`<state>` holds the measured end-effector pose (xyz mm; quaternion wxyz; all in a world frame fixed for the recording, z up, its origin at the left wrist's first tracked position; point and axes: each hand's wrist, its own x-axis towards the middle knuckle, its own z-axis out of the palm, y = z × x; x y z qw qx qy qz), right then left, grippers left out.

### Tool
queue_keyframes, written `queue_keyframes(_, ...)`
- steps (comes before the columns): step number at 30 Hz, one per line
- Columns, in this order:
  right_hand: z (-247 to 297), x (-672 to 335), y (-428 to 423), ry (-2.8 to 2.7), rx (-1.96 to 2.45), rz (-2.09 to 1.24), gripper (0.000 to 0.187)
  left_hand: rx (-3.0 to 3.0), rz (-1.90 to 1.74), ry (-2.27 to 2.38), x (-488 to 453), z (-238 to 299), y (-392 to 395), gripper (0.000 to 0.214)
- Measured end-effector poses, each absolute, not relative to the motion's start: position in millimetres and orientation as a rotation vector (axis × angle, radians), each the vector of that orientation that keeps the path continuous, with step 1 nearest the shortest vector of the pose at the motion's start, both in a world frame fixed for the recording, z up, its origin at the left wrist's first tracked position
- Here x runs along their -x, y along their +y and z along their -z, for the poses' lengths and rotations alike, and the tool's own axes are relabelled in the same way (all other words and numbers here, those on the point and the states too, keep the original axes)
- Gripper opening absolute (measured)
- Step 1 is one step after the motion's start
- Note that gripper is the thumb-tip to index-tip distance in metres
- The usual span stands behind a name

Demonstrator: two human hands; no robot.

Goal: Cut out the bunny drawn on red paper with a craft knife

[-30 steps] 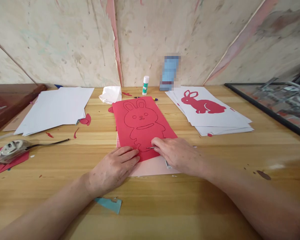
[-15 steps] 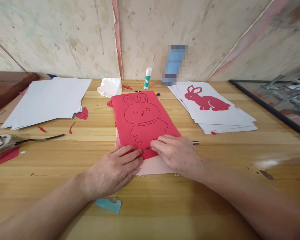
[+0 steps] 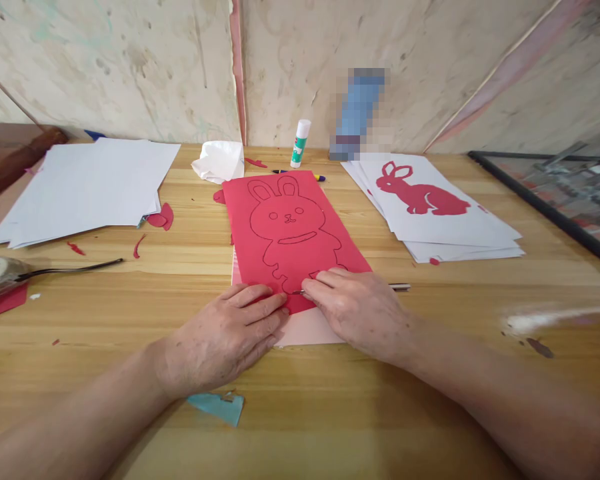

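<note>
Right hand (image 3: 357, 310): fingers pinched round a slim pen-like tool (image 3: 399, 287); its metal tip meets the lower part of the red sheet.
Left hand (image 3: 230, 333): grasping nothing visible; fingers laid flat on the sheet's lower left corner.
Red sheet (image 3: 300, 257): between and beyond the hands, lying over a pale pink sheet (image 3: 307, 328) and bearing a rabbit outline.
Handling, judged: light, thin, easily creased or torn; likely to slide unless pressed. Best held flat by the plain margins, clear of the outline.
Behind the red sheet: a pen (image 3: 320, 178) just beside its top edge; glue stick (image 3: 300, 143), upright, farther back.
Right of the red sheet: white papers (image 3: 405, 231) under a red rabbit cut-out (image 3: 433, 199).
Left of the red sheet: more white papers (image 3: 80, 190), well apart.
Nearer than the red sheet: teal scrap (image 3: 220, 407).
</note>
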<state>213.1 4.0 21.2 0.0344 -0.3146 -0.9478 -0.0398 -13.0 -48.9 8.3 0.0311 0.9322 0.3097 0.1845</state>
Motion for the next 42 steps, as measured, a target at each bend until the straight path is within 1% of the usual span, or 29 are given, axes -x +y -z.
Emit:
queue_keyframes(10,-19.2,-210.2,0.9,-2.931,0.970,0.173,0.021,-2.885,-0.535,0.970,12.9,-7.6,-49.5,0.029)
queue_keyframes(25,-22.9,-208.1,-4.0,-2.914,0.858,0.418,0.022,-2.856,-0.541,0.976,14.2,-5.9,-48.3,0.029)
queue_keyframes(42,-21.7,-212.1,1.0,-2.864,0.796,0.436,0.022,-2.860,-0.527,0.981,14.0,-6.4,-47.8,0.029)
